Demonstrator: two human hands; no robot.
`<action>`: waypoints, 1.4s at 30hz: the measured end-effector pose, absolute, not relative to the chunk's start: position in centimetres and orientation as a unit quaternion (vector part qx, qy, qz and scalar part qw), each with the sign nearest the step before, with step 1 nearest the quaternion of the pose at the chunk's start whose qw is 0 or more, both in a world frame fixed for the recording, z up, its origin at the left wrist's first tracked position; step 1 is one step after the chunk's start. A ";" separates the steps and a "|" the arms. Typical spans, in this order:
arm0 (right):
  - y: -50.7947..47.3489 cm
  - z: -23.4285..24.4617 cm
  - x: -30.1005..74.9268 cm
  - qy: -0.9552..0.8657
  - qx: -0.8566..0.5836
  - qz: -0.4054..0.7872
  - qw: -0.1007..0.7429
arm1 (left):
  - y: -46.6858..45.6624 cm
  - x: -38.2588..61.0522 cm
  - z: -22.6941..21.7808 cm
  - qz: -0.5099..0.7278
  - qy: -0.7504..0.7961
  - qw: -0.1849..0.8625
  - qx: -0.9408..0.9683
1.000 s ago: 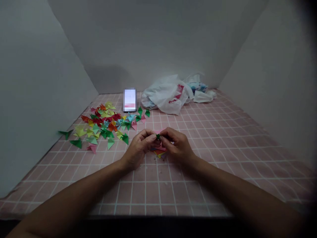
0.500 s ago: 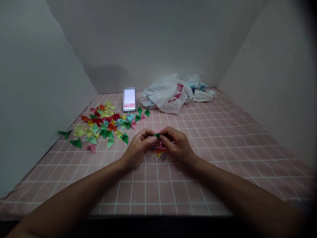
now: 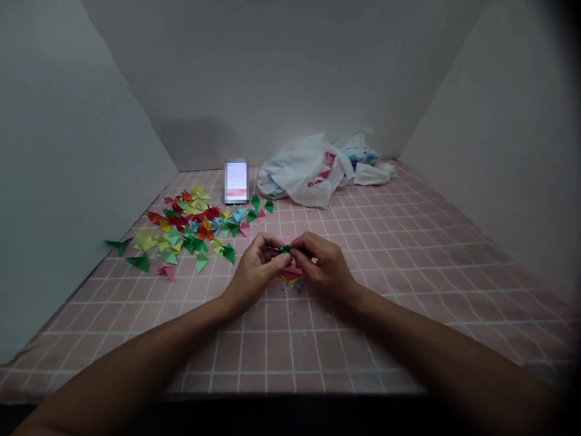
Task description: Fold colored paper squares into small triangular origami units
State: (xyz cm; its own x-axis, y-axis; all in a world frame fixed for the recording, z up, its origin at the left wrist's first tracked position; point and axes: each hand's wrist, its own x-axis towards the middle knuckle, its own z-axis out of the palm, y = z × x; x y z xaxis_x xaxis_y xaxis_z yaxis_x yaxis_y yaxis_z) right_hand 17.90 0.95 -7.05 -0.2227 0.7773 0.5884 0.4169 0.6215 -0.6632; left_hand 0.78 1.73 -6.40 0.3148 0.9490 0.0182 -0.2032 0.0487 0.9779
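Left hand (image 3: 255, 274) and right hand (image 3: 327, 265) pinch a small green folded paper piece (image 3: 285, 248) between their fingertips; many folded paper units (image 3: 190, 227) lie done to the left, a loose stack of coloured paper (image 3: 290, 277) remaining beneath.

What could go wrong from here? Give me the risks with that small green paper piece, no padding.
The small green folded paper piece is held between the left hand and right hand, so it could slip and drop onto the coloured paper sheets beneath. Its tiny folds might also crease or tear under that tight grip. The left hand sits fairly near the loose paper triangles, so a wide movement could scatter them.
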 end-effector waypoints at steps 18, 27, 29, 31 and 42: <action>1.1 -7.1 18.0 -0.733 -0.419 0.232 0.483 | 1.5 0.7 -6.4 0.476 0.351 0.615 0.521; 1.2 -7.5 17.8 -0.701 -0.448 0.267 0.487 | 1.5 0.8 -6.5 0.485 0.384 0.564 0.546; 1.2 -7.5 17.8 -0.696 -0.452 0.270 0.489 | 1.5 0.8 -6.4 0.486 0.401 0.525 0.572; 1.2 -7.5 17.8 -0.691 -0.452 0.275 0.492 | 1.5 0.7 -6.3 0.496 0.412 0.470 0.603; 1.0 -7.4 17.6 -0.639 -0.459 0.374 0.491 | 2.0 0.0 -6.2 0.517 0.367 0.261 0.728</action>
State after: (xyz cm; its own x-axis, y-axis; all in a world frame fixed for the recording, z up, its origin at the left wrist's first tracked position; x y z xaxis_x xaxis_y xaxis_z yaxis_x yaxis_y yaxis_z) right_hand 17.56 1.01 -7.43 -0.0961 0.9537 0.2849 0.2200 0.2995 -0.9284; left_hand 0.03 2.04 -6.18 0.1960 0.8041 0.5613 0.2640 -0.5945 0.7595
